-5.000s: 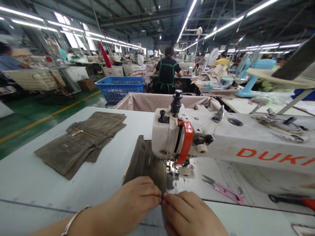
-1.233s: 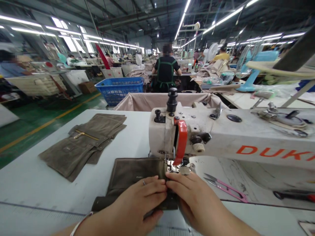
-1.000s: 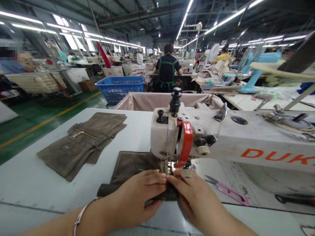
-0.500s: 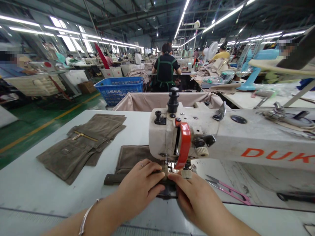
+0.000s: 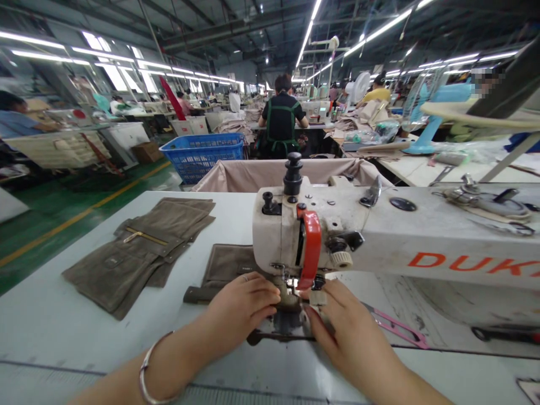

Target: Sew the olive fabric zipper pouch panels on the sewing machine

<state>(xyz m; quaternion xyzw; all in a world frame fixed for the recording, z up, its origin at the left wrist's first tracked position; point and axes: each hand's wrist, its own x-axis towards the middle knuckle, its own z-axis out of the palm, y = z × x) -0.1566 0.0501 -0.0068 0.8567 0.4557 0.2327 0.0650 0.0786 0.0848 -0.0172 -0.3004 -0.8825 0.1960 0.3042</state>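
Note:
A white sewing machine (image 5: 358,236) with a red guard stands on the white table (image 5: 54,326). Under its needle lies a brown fabric piece (image 5: 225,264). My left hand (image 5: 238,306) presses down on this piece just left of the presser foot, fingers curled together. My right hand (image 5: 341,326) rests flat on the near edge of the piece, right of the foot, its fingertips at the needle. A metal bangle (image 5: 147,377) sits on my left wrist.
A stack of brown fabric pieces with a zipper (image 5: 139,247) lies at the left. Pink thread snips (image 5: 396,329) lie right of my right hand. Behind the table are a cloth bin (image 5: 287,171), a blue crate (image 5: 206,152) and a person in a black top (image 5: 282,121).
The brown piece has moved away from me under the presser foot. Both hands have followed it forward toward the needle.

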